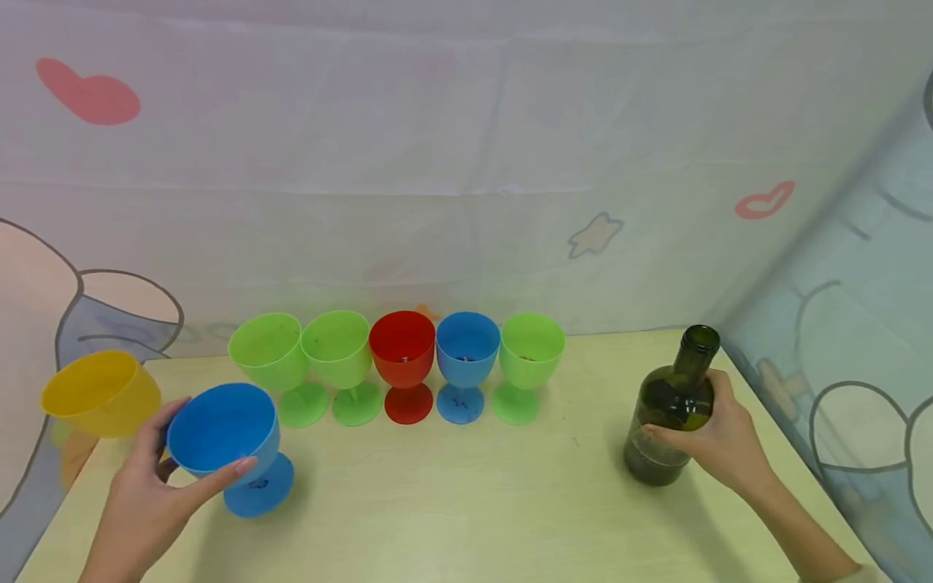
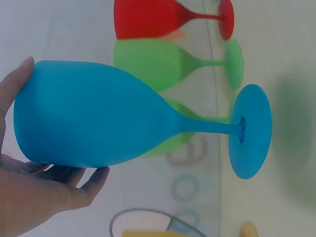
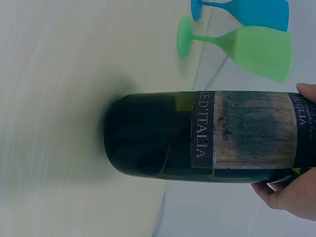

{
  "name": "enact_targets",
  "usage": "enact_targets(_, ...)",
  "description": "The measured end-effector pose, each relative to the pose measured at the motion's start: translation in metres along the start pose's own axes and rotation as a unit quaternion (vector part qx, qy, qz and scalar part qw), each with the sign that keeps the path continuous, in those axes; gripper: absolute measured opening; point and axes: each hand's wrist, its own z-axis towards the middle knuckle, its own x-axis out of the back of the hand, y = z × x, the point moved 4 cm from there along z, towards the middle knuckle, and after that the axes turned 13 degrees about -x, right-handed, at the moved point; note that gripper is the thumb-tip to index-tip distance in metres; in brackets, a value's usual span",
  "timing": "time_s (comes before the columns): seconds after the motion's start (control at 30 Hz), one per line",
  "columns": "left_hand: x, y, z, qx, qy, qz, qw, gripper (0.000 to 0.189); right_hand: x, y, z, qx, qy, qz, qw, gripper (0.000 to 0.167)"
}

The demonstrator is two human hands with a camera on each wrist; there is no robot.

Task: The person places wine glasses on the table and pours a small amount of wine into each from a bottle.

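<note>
My left hand [image 1: 149, 486] grips a blue plastic goblet [image 1: 251, 429] round its bowl, thumb on the near side. In the left wrist view the goblet's foot [image 2: 251, 131] stands off the table, its shadow apart from it. On the right, my right hand [image 1: 729, 441] grips a dark green glass wine bottle [image 1: 656, 453], upright or nearly so. A paper label [image 3: 254, 130] shows on the bottle in the right wrist view. Whether the bottle's base touches the table I cannot tell. A yellow goblet [image 1: 102, 397] stands just beyond my left hand, its lower part hidden.
Along the back of the pale table [image 1: 452, 502] stands a row: two green goblets [image 1: 338, 352], a red goblet [image 1: 403, 352], another blue goblet [image 1: 468, 352] and a third green goblet [image 1: 532, 352]. Small dark bits show in some bowls. A printed cloth [image 1: 437, 121] hangs behind.
</note>
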Motion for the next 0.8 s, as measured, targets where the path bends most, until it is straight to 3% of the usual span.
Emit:
enact_targets(0.27,-0.037,0.055,-0.003,-0.037,-0.076,-0.022,0.9961,0.098,-0.01,-0.013,-0.004,0.045,-0.001,0.008,0.999,0.085)
enact_targets(0.53,-0.069,0.079,-0.003,-0.055,-0.106,-0.052,0.9915,0.093,-0.024,-0.027,-0.009,0.103,-0.006,0.006,0.9946,0.079)
enact_targets(0.8,-0.088,0.1,-0.002,-0.076,-0.121,-0.077,0.9867,0.091,-0.032,-0.038,-0.011,0.136,-0.011,-0.022,0.9904,0.076)
